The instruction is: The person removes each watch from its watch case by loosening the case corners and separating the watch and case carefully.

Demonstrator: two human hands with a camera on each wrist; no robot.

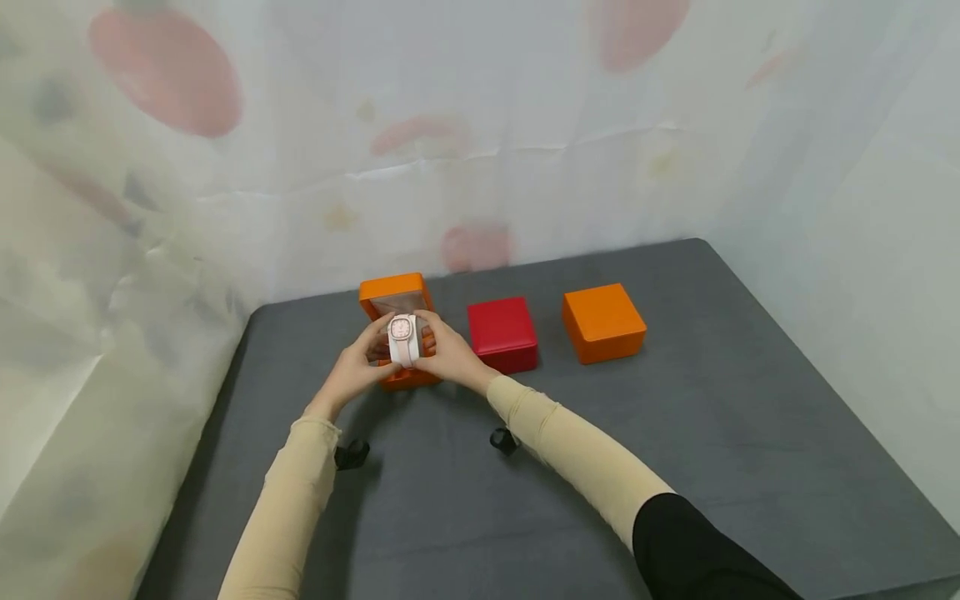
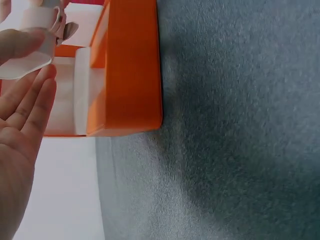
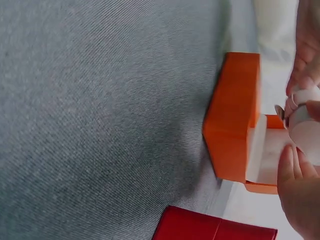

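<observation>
A white watch (image 1: pixel 402 337) with a pale pink face, wrapped round a white cushion, is held just above an open orange box (image 1: pixel 397 293). My left hand (image 1: pixel 375 343) pinches it from the left and my right hand (image 1: pixel 431 337) from the right. In the left wrist view my thumb lies on the watch (image 2: pixel 35 42), with the fingers nearly straight beneath it, beside the orange box (image 2: pixel 130 70). The right wrist view shows fingertips on the watch (image 3: pixel 305 117) over the white-lined orange box (image 3: pixel 232 120).
A shut red box (image 1: pixel 502 333) stands right of the open one, also seen as the red box (image 3: pixel 200 227). A shut orange box (image 1: pixel 603 322) lies further right. All stand on a grey cloth-covered table (image 1: pixel 712 433), with patterned sheets hung behind and at both sides.
</observation>
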